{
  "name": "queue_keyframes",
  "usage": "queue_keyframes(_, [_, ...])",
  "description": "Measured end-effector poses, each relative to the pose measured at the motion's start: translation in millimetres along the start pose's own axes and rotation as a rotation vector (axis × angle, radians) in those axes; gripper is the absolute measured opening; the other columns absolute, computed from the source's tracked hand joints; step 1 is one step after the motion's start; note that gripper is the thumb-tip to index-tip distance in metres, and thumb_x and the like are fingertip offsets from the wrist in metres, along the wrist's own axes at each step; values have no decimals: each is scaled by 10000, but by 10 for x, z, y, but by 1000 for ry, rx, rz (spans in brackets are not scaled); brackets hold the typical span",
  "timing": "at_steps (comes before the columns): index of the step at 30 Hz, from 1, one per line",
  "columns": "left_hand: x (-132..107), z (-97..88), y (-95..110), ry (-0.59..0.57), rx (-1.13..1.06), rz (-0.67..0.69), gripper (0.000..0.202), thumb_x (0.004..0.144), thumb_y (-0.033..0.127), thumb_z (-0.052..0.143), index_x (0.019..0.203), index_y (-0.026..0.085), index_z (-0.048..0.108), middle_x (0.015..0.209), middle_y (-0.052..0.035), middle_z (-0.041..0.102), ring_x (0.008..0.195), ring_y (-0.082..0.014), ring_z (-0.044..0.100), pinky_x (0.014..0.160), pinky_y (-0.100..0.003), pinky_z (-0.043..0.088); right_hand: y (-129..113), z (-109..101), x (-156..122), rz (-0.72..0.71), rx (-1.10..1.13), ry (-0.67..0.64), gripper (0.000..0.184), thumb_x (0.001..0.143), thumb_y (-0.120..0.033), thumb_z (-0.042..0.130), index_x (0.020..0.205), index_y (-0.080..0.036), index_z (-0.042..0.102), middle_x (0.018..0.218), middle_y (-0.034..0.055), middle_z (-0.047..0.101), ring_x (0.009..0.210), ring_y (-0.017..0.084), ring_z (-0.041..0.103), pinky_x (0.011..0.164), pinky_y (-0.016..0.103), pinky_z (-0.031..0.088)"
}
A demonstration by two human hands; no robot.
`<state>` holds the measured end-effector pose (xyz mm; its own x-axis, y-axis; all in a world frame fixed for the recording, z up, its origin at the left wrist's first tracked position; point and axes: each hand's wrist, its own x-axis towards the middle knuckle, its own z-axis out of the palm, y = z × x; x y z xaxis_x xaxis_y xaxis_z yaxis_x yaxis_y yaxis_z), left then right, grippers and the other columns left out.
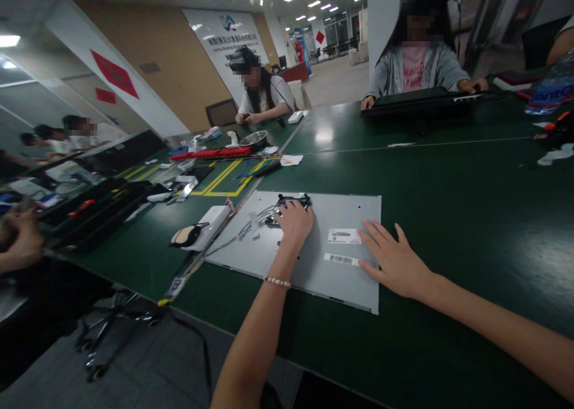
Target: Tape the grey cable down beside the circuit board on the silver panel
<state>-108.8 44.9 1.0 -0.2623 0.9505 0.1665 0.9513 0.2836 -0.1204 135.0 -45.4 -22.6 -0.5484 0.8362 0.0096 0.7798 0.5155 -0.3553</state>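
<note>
A flat light-grey panel lies on the green table, with two white labels near its right side, the lower one a barcode label. My left hand, a beaded bracelet on its wrist, bends its fingers over a black bracket-like part at the panel's far side. Those fingers partly cover the part, and the thumb is hard to make out. Grey cables run from there across the panel's left side. With fingers spread, my right hand rests flat over the panel's right edge, beside the labels.
Left of the panel lies a white box-shaped thing with a beige and black item against it. Tools, wires and a round metal dish stand farther back. Across the table a person handles a black monitor; other people sit nearby.
</note>
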Motion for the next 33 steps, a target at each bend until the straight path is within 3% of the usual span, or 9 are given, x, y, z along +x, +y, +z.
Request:
queue_keyframes(6, [179,115,-41,49,-9,-35,479,939,390,354,1246,83,556,1310,-242,533,1196,-389,472,957,-547,373,-24,-44,-1,5,-10,-21,760,942,-640,199,1528,-161,271,1615,129,165,1479,313,100,1141,643,66])
queue_keyframes(15, [432,88,-7,-45,6,-122,454,955,384,354,1315,157,514,1317,-239,528,1190,-386,496,945,-541,351,-13,-40,-8,-5,-5,-6,762,940,-642,197,1528,-163,272,1613,135,174,1477,319,108,1139,645,70])
queue_keyframes(23, [425,137,9,-8,15,-116,447,963,373,336,1311,152,509,1307,-247,532,1185,-383,505,960,-537,331,-3,-35,2,-5,2,-18,773,940,-649,187,1531,-157,262,1614,138,163,1477,323,102,1137,647,68])
queue_keyframes(27, [397,72,8,-28,-1,-98,456,956,392,352,1309,144,501,1325,-250,526,1208,-380,500,971,-529,342,-3,-46,2,-5,-2,-25,772,941,-644,192,1531,-151,262,1614,141,159,1478,323,96,1135,651,70])
queue_keyframes(30, [437,-72,-134,-132,-79,-83,470,940,433,386,1303,155,495,1304,-221,566,1189,-363,529,980,-549,354,-3,-58,-4,-4,0,-30,767,942,-643,192,1533,-158,257,1614,136,162,1479,316,98,1137,647,69])
queue_keyframes(33, [554,-241,-499,-166,-135,-104,448,935,398,393,1312,179,495,1262,-173,618,1144,-325,576,956,-487,418,-3,-60,-10,-6,0,-29,761,943,-642,193,1531,-164,262,1614,133,167,1478,316,103,1137,645,71])
